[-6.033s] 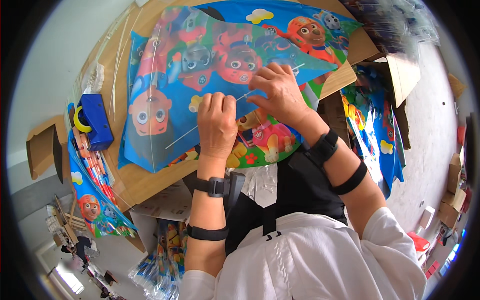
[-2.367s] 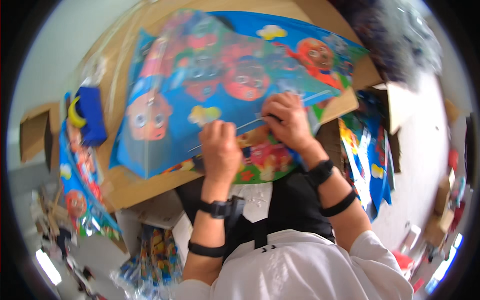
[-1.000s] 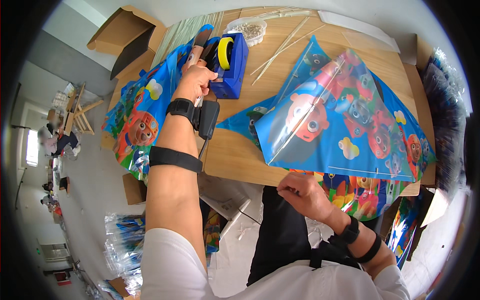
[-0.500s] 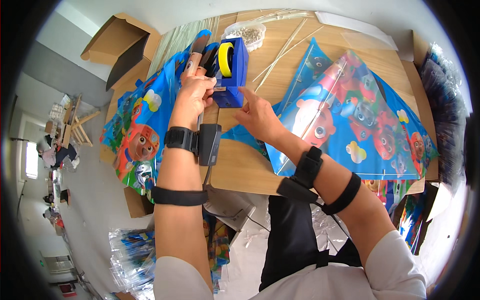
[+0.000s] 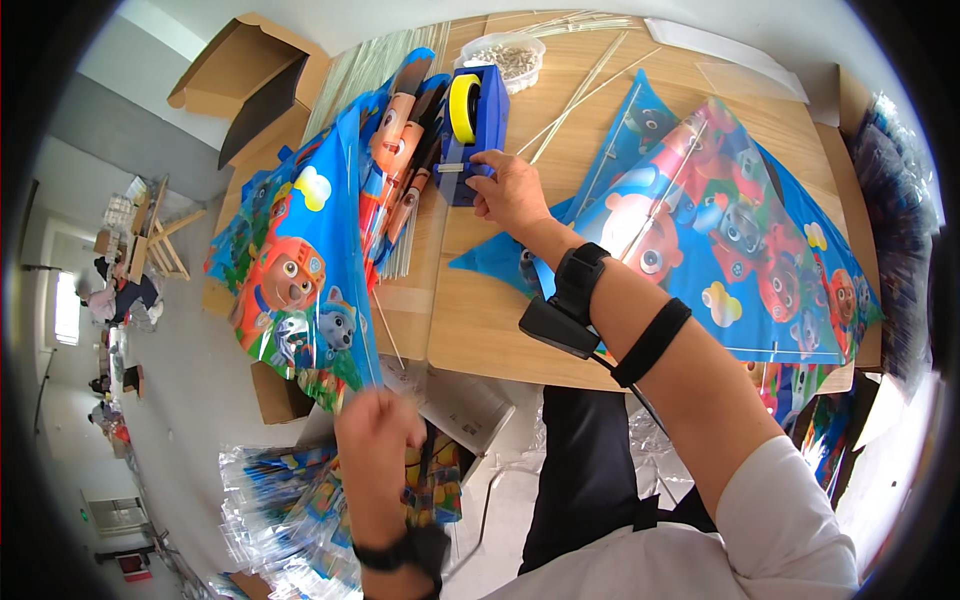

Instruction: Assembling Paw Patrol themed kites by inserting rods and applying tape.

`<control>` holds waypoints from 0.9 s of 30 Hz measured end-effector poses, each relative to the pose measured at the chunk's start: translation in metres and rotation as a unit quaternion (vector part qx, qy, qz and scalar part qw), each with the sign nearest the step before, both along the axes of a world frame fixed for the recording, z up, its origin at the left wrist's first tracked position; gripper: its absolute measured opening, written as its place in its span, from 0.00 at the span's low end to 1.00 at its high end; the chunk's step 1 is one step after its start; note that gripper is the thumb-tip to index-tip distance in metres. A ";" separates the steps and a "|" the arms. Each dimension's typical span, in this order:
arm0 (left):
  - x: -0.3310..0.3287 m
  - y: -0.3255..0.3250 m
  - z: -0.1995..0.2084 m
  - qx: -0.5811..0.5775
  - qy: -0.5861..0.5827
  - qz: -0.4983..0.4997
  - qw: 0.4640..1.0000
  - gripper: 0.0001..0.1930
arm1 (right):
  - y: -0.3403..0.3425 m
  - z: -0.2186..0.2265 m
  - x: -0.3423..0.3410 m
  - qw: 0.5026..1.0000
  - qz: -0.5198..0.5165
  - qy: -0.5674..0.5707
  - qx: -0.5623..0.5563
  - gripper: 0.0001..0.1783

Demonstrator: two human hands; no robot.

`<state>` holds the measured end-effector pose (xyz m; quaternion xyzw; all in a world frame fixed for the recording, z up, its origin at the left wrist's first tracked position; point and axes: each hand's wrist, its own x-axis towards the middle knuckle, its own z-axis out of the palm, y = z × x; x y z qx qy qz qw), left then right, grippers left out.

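My right hand [image 5: 511, 193] is at the front end of a blue tape dispenser [image 5: 490, 110] with a yellow-ringed roll. Its thumb and forefinger are closed in a pinch beside the cutting edge; what lies between them is too small to make out. My left hand [image 5: 380, 430], smeared by motion, is low and nearer to me, past the table's front edge. It is close to the bottom corner of a blue printed kite [image 5: 285, 270] hanging over the table's left side. Rolled printed kite sheets [image 5: 395, 140] lie between that kite and the dispenser.
Another blue printed kite [image 5: 700, 250] is spread on the right of the wooden table [image 5: 490, 325]. Thin rods [image 5: 585, 95] and a tub of small pale parts [image 5: 515, 60] are at the back. A cardboard box [image 5: 245, 75] stands far left; plastic-wrapped packs [image 5: 290, 520] lie below.
My left hand has left the dispenser and come down toward me, below the table edge. My right hand has shifted slightly up, its fingers now pinched at the dispenser's front.
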<state>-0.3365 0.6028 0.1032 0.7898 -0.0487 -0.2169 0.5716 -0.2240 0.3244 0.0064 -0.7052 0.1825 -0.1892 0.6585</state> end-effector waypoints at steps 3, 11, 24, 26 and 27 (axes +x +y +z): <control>-0.070 0.041 0.009 -0.016 0.072 0.082 0.994 0.03 | 0.001 -0.006 0.001 1.000 -0.011 -0.006 0.014 0.17; -0.116 0.079 -0.001 -0.030 0.083 0.157 0.984 0.01 | 0.021 0.000 -0.002 0.970 -0.127 0.050 0.202 0.06; -0.111 0.079 -0.009 0.007 0.073 0.149 0.986 0.04 | 0.047 -0.003 0.015 0.872 -0.198 0.081 0.441 0.05; -0.112 0.080 -0.010 0.000 0.081 0.147 0.986 0.04 | 0.043 0.002 0.012 0.836 -0.163 -0.049 0.522 0.06; -0.112 0.080 -0.011 -0.004 0.082 0.147 0.986 0.04 | 0.040 0.006 0.014 0.851 -0.144 -0.053 0.503 0.08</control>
